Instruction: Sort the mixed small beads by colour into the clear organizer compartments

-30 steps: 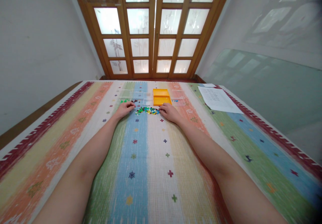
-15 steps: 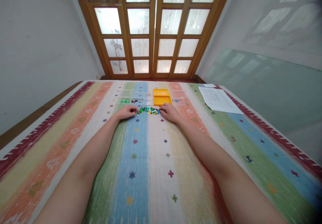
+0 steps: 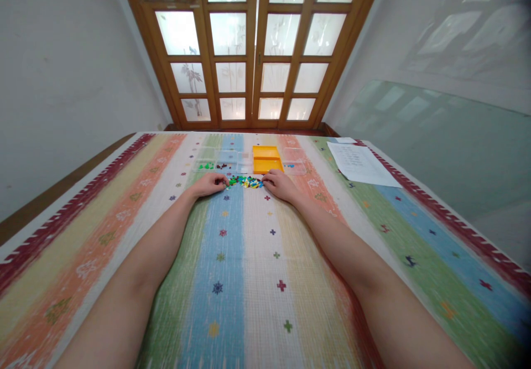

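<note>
Far out across the striped tablecloth (image 3: 249, 269), both arms are stretching fwd, w/ the hands lying palm-down either side of a small pile of coloured pieces (image 3: 245, 181). Left hand (image 3: 211, 184) is resting at the pile's left edge, fingers curled and tips touching the nearest pieces; right hand (image 3: 281, 185) is resting at the right edge, fingers bent toward it. Whether either is pinching a piece I can't tell (too small and far off). Just behind the pile, a yellow tray (image 3: 266, 159) is sitting on the cloth, approx. betw. the two hands, and a clear divided box (image 3: 234, 165) w/ green and dark bits is lying beside it on the left. A printed paper sheet (image 3: 360, 163) is lying well apart to the right.
</note>
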`<state>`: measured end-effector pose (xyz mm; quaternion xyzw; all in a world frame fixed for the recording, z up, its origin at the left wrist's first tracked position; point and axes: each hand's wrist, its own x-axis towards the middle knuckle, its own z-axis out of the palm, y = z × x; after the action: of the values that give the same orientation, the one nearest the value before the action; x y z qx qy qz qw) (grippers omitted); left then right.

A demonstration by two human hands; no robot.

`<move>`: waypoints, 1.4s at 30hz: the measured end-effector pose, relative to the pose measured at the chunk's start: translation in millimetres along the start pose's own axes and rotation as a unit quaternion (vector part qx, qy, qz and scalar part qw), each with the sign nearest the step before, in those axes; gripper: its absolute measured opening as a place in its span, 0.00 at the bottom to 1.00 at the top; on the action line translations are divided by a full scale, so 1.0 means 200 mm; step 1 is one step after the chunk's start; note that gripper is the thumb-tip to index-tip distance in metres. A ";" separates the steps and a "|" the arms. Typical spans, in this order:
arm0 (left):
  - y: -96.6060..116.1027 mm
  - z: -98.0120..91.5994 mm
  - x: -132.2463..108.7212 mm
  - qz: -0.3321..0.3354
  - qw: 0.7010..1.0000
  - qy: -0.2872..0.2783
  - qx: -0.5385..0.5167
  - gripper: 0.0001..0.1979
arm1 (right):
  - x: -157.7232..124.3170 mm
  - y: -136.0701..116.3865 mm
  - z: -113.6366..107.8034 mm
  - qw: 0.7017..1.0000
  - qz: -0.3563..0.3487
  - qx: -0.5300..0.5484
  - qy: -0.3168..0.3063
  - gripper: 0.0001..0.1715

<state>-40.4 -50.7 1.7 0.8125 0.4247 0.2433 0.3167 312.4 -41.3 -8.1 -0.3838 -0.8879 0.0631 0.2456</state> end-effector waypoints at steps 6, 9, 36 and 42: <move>-0.03 -0.01 0.01 -0.009 0.990 0.083 -0.113 0.10 | 0.00 0.01 0.01 1.000 -0.004 0.002 0.006 0.13; -0.04 -0.02 0.02 -0.027 0.977 0.130 -0.164 0.09 | 0.00 0.01 0.01 1.000 -0.001 0.003 0.004 0.12; 0.05 0.04 0.02 0.031 0.999 -0.030 0.021 0.12 | 0.00 0.00 0.01 1.000 0.010 0.003 -0.005 0.13; 0.06 0.06 0.02 0.040 0.998 -0.022 0.037 0.12 | 0.00 0.00 0.02 1.000 0.004 0.008 0.002 0.13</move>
<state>-24.4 -55.3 2.8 0.8452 0.3934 0.2223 0.2854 311.3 -40.3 -11.4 -0.3852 -0.8855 0.0700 0.2502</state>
